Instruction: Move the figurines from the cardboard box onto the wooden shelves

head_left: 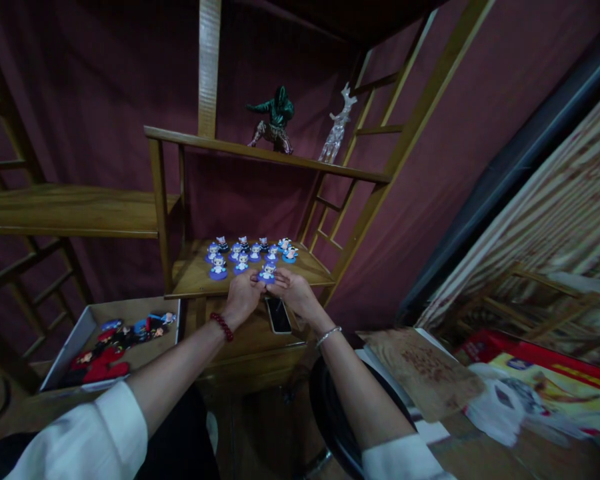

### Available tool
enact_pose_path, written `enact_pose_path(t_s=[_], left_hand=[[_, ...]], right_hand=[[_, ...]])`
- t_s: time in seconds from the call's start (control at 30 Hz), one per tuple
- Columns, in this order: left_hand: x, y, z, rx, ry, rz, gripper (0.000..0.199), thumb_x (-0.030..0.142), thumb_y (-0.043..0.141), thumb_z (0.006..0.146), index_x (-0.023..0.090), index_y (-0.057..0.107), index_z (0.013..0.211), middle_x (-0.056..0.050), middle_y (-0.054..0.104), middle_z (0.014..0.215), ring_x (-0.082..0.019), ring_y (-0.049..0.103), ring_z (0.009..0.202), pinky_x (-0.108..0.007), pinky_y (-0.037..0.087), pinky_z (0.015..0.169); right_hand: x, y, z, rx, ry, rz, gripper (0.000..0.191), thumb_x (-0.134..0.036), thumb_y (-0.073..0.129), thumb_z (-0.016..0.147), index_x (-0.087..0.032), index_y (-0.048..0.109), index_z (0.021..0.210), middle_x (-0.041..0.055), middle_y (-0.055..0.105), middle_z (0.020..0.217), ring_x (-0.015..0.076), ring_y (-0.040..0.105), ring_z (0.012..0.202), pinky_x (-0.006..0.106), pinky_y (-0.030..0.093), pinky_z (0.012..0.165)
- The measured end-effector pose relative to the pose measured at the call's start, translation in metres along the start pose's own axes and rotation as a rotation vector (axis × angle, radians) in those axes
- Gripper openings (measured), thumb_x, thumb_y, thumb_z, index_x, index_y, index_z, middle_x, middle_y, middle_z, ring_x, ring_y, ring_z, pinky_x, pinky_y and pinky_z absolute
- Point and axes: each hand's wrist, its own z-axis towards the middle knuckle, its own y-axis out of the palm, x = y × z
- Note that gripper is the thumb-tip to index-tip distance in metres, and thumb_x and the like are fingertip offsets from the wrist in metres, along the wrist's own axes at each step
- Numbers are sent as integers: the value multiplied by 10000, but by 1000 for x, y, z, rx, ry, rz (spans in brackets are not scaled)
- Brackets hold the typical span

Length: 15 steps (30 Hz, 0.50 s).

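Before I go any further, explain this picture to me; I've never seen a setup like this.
There is no machine here: these are a person's two bare hands. The single picture comes from a camera worn on the person's head, looking forward and down, so the arms reach in from the bottom. The left hand and right hand together hold one figure at the shelf's front edge. Behind it stand small figures in rows, several on purple bases. A phone lies lower down. On the upper shelf are a green statue and a clear one. At lower left, an open box holds more pieces.
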Motion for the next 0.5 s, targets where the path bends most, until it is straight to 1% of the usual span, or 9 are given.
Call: enact_pose_path(t_s=[0.13, 0.27, 0.4, 0.5], left_hand=[[-7, 2, 9, -8, 16, 91, 136, 116, 492, 706, 162, 602, 771, -14, 628, 659, -131, 586, 595, -239, 435, 573], [-12, 2, 15, -11, 27, 111, 162, 114, 477, 713, 167, 611, 788, -11, 636, 651, -124, 580, 578, -232, 431, 578], [-13, 3, 17, -12, 24, 110, 216, 97, 450, 720, 164, 603, 858, -11, 643, 677, -109, 578, 552, -215, 422, 558], [-11, 1, 15, -29, 32, 121, 250, 89, 461, 704, 168, 609, 890, -14, 649, 701, -115, 587, 595, -213, 424, 577]], right_hand=[[7, -2, 7, 23, 3, -46, 341, -224, 681, 587, -168, 570, 904, 51, 660, 946, 172, 634, 857, 350, 486, 857], [13, -5, 14, 37, -2, -139, 316, -235, 675, 604, -177, 579, 899, 37, 663, 916, 159, 636, 806, 318, 507, 798], [16, -10, 19, 83, -10, -274, 272, -222, 661, 611, -176, 589, 869, 15, 658, 822, 144, 625, 734, 291, 509, 730], [16, -11, 21, 105, -10, -365, 260, -236, 658, 610, -176, 598, 855, 2, 644, 785, 133, 606, 710, 268, 496, 697]])
